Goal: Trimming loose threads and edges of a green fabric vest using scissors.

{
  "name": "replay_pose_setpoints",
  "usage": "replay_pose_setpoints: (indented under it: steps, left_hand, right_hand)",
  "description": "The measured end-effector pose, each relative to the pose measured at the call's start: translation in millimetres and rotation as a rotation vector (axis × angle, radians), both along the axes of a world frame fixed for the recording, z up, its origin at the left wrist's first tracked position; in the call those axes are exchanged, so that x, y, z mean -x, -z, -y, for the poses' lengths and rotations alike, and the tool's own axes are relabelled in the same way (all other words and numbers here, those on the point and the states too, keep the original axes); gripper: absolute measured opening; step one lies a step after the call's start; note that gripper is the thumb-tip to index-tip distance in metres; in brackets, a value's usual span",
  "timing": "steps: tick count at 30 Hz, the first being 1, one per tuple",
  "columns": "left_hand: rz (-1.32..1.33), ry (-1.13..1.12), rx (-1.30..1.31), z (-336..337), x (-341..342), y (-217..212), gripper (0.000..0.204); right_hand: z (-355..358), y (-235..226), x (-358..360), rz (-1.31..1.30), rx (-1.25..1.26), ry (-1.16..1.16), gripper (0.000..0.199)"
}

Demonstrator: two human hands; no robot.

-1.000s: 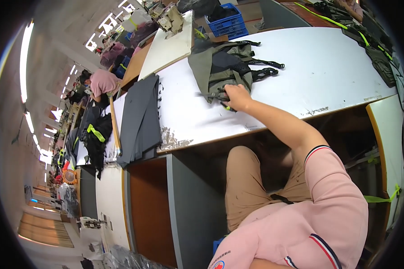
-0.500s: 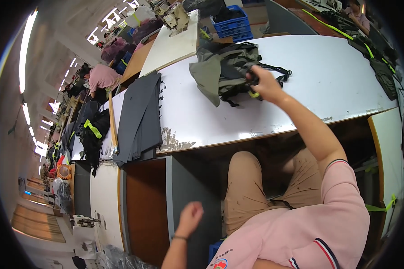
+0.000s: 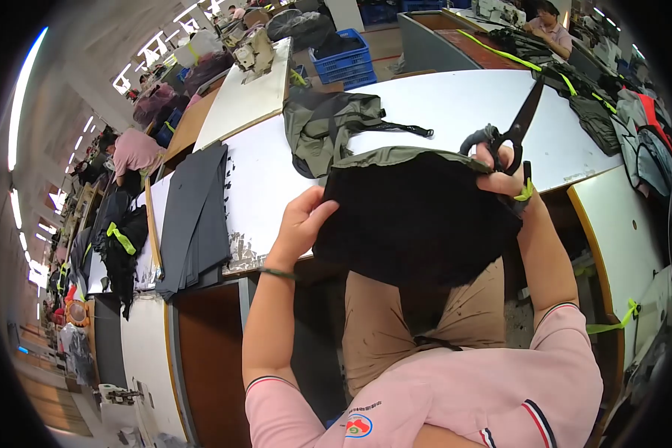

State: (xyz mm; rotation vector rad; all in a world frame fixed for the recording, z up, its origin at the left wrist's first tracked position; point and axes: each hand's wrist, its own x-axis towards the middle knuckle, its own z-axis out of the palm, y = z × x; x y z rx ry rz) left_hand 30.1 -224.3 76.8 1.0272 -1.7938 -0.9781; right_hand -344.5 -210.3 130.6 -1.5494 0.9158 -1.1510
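A black fabric panel (image 3: pixel 418 220) with an olive-grey upper edge is spread between my hands, over the table's front edge and my lap. My left hand (image 3: pixel 300 224) pinches its left edge between thumb and fingers. At the right corner, my right hand (image 3: pixel 506 178) grips the cloth while also holding dark scissors (image 3: pixel 526 112), their blades pointing up and away. The scissors' handles look wrapped in grey material. Behind the panel lies an olive and dark grey bag piece (image 3: pixel 317 127) with a black strap; whether it joins the panel is hidden.
Grey flat sheets (image 3: pixel 194 216) are stacked left on the white table (image 3: pixel 425 97). Farther left lies a black bundle (image 3: pixel 123 239) with a lime strip. Blue crates (image 3: pixel 343 60) stand beyond the table. Bags (image 3: pixel 642 127) are at right. Two other people sit at work farther off.
My left hand has risen from beside my lap to the fabric. The black panel has been pulled up and toward me, and the scissors now show plainly in my right hand.
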Motion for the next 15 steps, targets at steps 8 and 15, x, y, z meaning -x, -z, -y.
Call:
replay_pose_setpoints:
  steps: [8,15]
  left_hand:
    - [-0.023,-0.014,-0.073,-89,-25,-38,0.011]
    - [0.498,0.237,-0.344,-177,-59,32,0.006]
  right_hand:
    - [-31,60,-14,0.220,-0.272,-0.007,0.028]
    - [-57,87,-41,0.100,-0.313,-0.720,0.031]
